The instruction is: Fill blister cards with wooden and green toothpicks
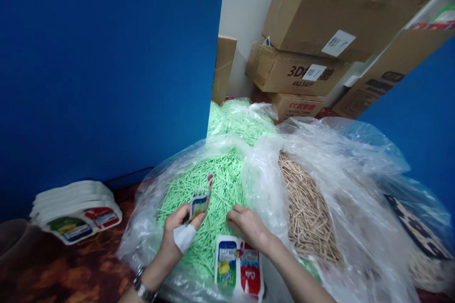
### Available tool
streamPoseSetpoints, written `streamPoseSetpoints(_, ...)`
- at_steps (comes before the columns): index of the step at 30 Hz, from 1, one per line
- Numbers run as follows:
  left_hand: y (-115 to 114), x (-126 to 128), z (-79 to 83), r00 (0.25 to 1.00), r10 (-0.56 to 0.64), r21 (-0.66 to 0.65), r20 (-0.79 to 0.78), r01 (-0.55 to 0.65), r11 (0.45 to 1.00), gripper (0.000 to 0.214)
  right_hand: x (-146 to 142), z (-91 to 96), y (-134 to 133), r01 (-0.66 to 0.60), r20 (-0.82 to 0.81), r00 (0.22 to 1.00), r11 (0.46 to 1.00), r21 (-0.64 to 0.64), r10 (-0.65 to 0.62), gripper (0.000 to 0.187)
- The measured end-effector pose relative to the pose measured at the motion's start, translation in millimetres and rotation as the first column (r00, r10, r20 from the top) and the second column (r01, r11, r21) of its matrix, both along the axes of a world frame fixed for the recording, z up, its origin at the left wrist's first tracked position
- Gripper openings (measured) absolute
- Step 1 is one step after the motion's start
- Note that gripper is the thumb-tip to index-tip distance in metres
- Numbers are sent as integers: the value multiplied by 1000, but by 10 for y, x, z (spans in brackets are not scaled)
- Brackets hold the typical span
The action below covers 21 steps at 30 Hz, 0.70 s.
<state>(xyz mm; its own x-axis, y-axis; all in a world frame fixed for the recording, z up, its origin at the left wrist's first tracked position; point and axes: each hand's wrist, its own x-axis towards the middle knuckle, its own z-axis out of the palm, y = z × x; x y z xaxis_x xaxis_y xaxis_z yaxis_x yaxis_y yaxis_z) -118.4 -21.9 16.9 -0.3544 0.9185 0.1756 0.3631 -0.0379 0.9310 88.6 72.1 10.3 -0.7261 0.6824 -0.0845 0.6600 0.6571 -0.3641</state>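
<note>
My left hand (pixel 174 232) grips a small printed package (pixel 199 204) in blue, white and red, held tilted above the pile of green sticks (pixel 222 175). Something white (pixel 184 238), like tape or paper, covers the base of that thumb. Over the right side of the green pile is my right hand (pixel 249 227), its fingers curled together at the sticks; what they hold, if anything, is hidden. Just below it lies a flat printed package (pixel 239 267) with a green-blue half and a red half marked "Cola".
To the left, a stack of similar white-edged packages (pixel 83 213) rests on the brown patterned surface (pixel 81 274). Brown sticks (pixel 309 208) fill another clear plastic bag (pixel 337 165) on the right. Cardboard boxes (pixel 341 14) are piled behind. A blue panel (pixel 106 66) stands at left.
</note>
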Motion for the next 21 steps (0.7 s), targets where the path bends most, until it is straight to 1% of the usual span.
streamPoseSetpoints(1,-3,-1,-9,999,-15,6,-30,15,1000,14,19,40,10,-3,-42,999,1000,2,3,17)
streamPoseSetpoints(3,-12,-1,-18,993,-43,23,-106,46,999,17,69,203,31,11,-208,978,1000,0,-11,19)
streamPoseSetpoints(4,-17,0,-15,988,-58,30,-140,62,998,20,98,320,40,32,-318,948,999,-7,-32,20)
streamPoseSetpoints(6,-24,9,3,977,-88,41,-194,98,994,22,154,590,49,112,-521,846,993,-28,-110,18)
streamPoseSetpoints(7,-25,15,17,970,-107,41,-216,119,992,22,175,723,47,153,-586,798,988,-20,-136,15)
streamPoseSetpoints(8,-25,22,31,964,-127,41,-236,140,989,21,188,844,42,168,-626,768,986,-13,-139,14)
streamPoseSetpoints(10,-22,35,54,948,-169,33,-268,184,982,19,188,1026,25,145,-651,753,989,19,-98,12)
streamPoseSetpoints(12,-20,42,67,935,-197,30,-296,215,976,18,156,1120,8,84,-631,776,995,59,-28,13)
streamPoseSetpoints(16,-27,34,74,914,-218,22,-343,240,971,18,71,1157,15,4,-557,827,990,144,78,17)
streamPoseSetpoints(21,-50,13,84,907,-249,19,-340,271,962,16,61,1201,83,-17,-496,859,975,221,128,20)
